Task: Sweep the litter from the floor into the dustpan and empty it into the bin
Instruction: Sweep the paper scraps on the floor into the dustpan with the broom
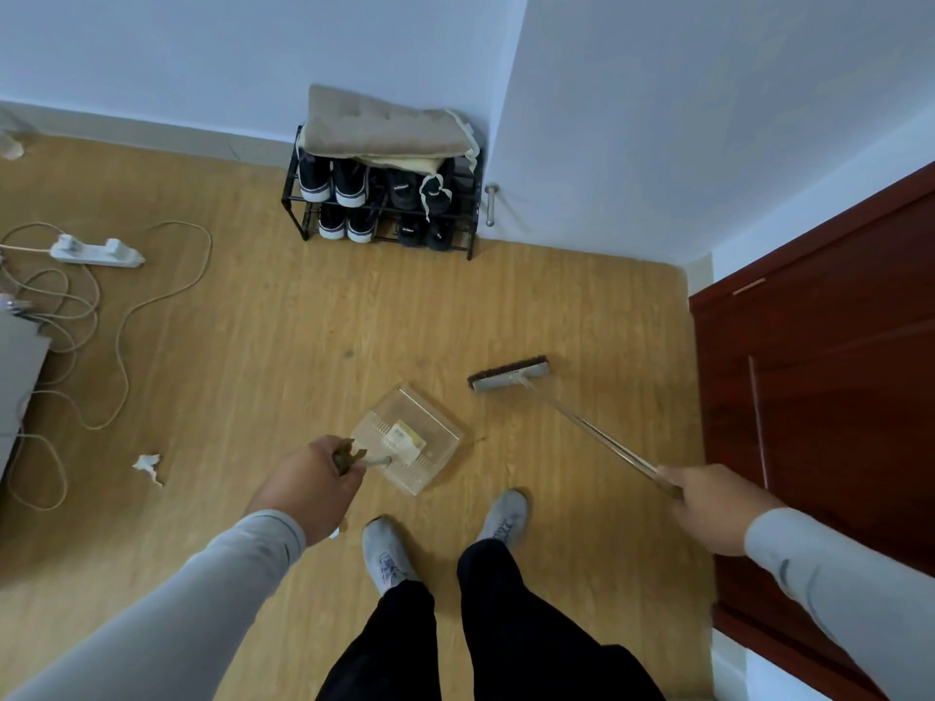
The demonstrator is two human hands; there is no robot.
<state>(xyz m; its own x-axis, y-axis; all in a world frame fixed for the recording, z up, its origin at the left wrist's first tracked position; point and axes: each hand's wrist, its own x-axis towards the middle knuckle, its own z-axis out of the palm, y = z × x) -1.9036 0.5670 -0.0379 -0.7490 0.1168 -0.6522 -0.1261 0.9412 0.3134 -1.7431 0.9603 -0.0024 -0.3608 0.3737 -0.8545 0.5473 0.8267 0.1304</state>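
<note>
Bare floor [283, 346] ahead; shoe rack [384, 204] beyond, cables [121, 326] left.

Wood-pattern floor [283, 346]. On it: crumpled paper [148, 467] lower left; power strip [96, 251] with looped cable [121, 326] at left; shoe rack [384, 215] top centre.

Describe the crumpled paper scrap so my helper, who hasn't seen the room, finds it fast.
Start at the white power strip on the wooden floor. Follow its looping cable towards the person. The crumpled paper scrap lies just past it: small, white, alone on bare boards.
</note>
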